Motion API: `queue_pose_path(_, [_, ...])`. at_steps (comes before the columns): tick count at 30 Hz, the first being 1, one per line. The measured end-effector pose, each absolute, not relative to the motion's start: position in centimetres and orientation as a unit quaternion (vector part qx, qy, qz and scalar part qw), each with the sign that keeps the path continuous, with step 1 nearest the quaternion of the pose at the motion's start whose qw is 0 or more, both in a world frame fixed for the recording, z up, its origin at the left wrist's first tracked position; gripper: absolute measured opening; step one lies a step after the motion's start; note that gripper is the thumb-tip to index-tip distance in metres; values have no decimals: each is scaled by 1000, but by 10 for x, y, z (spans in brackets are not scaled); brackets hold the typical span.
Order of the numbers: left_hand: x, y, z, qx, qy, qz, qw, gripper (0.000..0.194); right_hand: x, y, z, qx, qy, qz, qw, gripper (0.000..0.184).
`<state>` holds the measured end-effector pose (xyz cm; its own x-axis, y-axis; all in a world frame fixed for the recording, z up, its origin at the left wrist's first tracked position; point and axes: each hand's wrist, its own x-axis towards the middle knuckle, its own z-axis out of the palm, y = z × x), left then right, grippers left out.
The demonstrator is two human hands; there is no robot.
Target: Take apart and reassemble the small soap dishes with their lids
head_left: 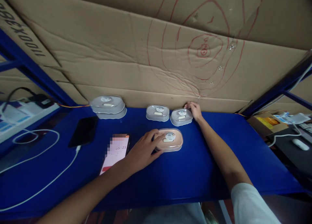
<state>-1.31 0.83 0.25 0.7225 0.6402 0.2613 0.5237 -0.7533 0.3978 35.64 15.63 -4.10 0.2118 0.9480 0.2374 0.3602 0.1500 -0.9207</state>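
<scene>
My left hand [147, 150] is closed on the left side of a pink oval lidded box [176, 141], its fingers along the back edge and thumb at the front. The box has a clear lid with a round label and a small pale tab. Behind it, my right hand [194, 110] grips the back right edge of a grey oval lidded box [182, 118]; some of its fingers are hidden. Another grey lidded box [157, 113] stands just to the left. Farther left, a stack of grey lidded boxes [108, 107] rests against the cardboard.
A lit phone [117, 152] lies beside my left forearm. A dark phone [83, 131] with a white cable [67, 168] is farther left. Cardboard [109, 55] with red rings walls off the back of the blue table [195, 178]. At right are an open carton [266, 125] and a mouse [300, 144].
</scene>
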Motion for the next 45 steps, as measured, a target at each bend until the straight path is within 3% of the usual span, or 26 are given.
queue_pose_path(6, [-13,9,1,920,316,186,141,57,349,150,-36,-597,-572,266,495,34])
queue_pose_path(10, [-14,8,0,911,321,195,169,57,346,140,-27,-612,-585,241,475,60])
queue_pose_path(13, [-14,7,-3,895,338,201,211,57,341,115,-17,-620,-602,221,452,68])
queue_pose_path(18, [-11,8,-8,882,328,195,276,67,308,25,5,-596,-665,146,426,61])
queue_pose_path(22, [-8,4,-6,866,323,216,315,75,272,-40,13,-423,-871,102,227,67])
queue_pose_path(24, [-7,1,-5,851,321,222,351,84,263,-54,13,-401,-888,115,195,66])
queue_pose_path(30, [-9,-2,-8,859,305,213,353,94,272,-47,5,-396,-851,206,277,61])
queue_pose_path(35, [-12,-3,-8,850,319,201,368,102,289,-41,-2,-467,-841,161,220,59])
queue_pose_path(38, [-13,-5,-4,848,318,208,371,96,292,-42,0,-498,-833,120,209,57])
queue_pose_path(43, [-11,-7,1,836,298,243,390,87,275,-49,7,-413,-884,98,195,86])
queue_pose_path(45, [-10,-7,0,828,302,252,400,90,267,-51,6,-388,-895,79,204,71])
